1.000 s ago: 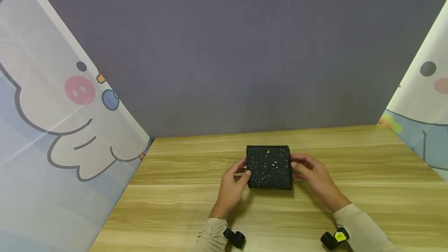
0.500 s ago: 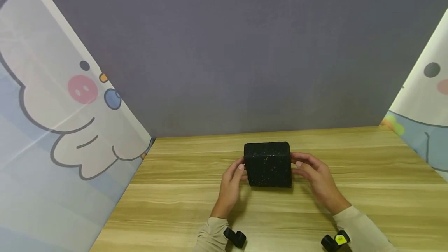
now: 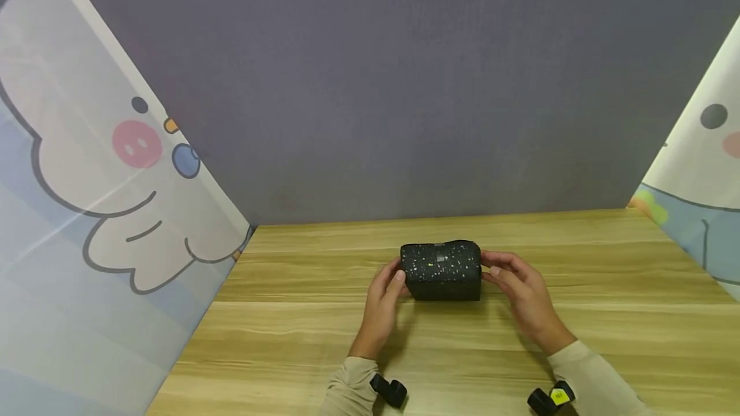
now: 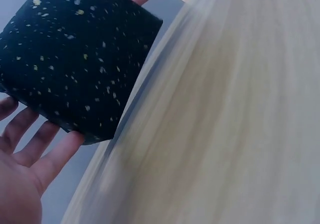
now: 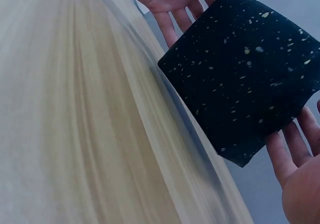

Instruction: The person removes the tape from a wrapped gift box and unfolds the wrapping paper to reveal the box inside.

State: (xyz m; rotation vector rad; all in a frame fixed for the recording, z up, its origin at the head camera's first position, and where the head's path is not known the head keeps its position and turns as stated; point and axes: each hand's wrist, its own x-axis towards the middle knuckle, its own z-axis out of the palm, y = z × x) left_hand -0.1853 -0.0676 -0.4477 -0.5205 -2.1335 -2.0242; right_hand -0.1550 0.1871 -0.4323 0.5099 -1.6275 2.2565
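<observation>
A black, light-speckled, block-shaped object (image 3: 442,268) is held upright between my two hands over the wooden table. Its speckled top bears a small grey patch; the darker front shows below. My left hand (image 3: 381,313) holds its left side, thumb at the near edge and fingers partly hidden behind. On the opposite side, the fingertips of my right hand (image 3: 528,300) press the block, with the thumb held near its edge. Both wrist views show a broad speckled face of the block (image 4: 80,58), with spread fingers (image 4: 55,156) meeting one edge and the other hand's fingers opposite.
The wooden table (image 3: 289,326) reaches back to a grey wall (image 3: 393,95). Cartoon-printed panels stand on the left (image 3: 87,210) and the right (image 3: 705,165). A black device (image 3: 390,392) is strapped to each beige sleeve.
The block has been turned: its large square speckled face showed before, and a low front with a patched top shows now. The hands have stayed at its sides.
</observation>
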